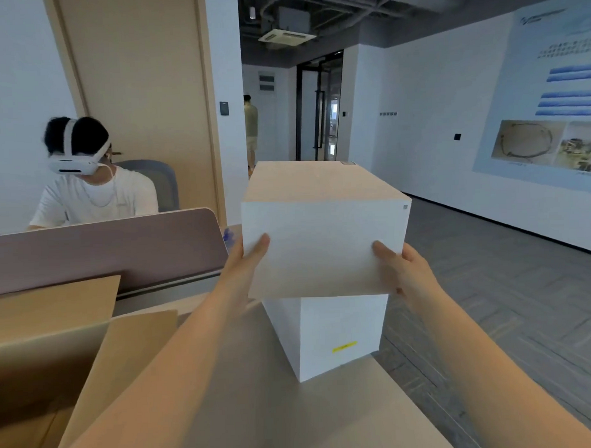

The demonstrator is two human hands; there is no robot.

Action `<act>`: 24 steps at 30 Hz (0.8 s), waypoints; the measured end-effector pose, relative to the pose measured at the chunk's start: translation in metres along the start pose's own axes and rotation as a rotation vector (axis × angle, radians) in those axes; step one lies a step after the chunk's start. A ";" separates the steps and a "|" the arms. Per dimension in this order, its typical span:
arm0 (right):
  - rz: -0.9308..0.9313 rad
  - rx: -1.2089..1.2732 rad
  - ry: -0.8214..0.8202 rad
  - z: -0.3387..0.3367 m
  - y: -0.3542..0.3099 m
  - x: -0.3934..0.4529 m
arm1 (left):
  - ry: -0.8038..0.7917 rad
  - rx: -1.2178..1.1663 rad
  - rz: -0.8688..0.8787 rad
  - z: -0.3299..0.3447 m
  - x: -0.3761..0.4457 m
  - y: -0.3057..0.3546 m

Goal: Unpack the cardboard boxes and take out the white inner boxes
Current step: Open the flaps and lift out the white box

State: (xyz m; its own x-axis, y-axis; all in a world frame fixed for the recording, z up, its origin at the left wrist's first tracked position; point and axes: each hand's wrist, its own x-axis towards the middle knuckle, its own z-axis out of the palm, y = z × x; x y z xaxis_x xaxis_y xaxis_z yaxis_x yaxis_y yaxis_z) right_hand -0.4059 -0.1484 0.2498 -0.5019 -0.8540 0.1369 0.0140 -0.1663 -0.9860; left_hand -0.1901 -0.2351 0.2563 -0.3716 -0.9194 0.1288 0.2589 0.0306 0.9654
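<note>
Both hands (251, 259) (403, 270) gripping white box (325, 246), above another (338, 336)

Pale wooden door (139, 105) in a white wall at left, pink desk divider (100, 250) in front of a grey chair (162, 185). Grey carpet tiles (510, 283) at right, below a white wall carrying a large printed poster (557, 90). Dark open ceiling with ducts and an air-conditioning unit (286, 36) over a corridor ending in a black-framed glass door (320, 105).

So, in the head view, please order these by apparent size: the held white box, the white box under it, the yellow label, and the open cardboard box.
1. Open cardboard box, cut off by the frame and nearest, so unsure.
2. Held white box.
3. Lower white box, partly hidden.
4. Yellow label, clearly smallest.
</note>
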 end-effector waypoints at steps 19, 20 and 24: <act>-0.146 -0.038 -0.423 -0.080 0.034 0.112 | 0.421 0.053 0.024 0.103 0.039 -0.041; -0.135 -0.045 -0.430 -0.079 0.036 0.115 | 0.424 0.067 -0.005 0.106 0.040 -0.041; -0.079 -0.085 -0.348 -0.075 0.049 0.132 | 0.460 0.069 -0.061 0.109 0.050 -0.043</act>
State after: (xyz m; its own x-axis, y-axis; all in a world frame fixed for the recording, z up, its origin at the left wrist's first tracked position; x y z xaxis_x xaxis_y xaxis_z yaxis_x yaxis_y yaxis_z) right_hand -0.5364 -0.2322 0.2123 -0.1746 -0.9591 0.2227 -0.0919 -0.2093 -0.9735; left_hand -0.3169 -0.2398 0.2456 0.0539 -0.9982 -0.0272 0.1828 -0.0169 0.9830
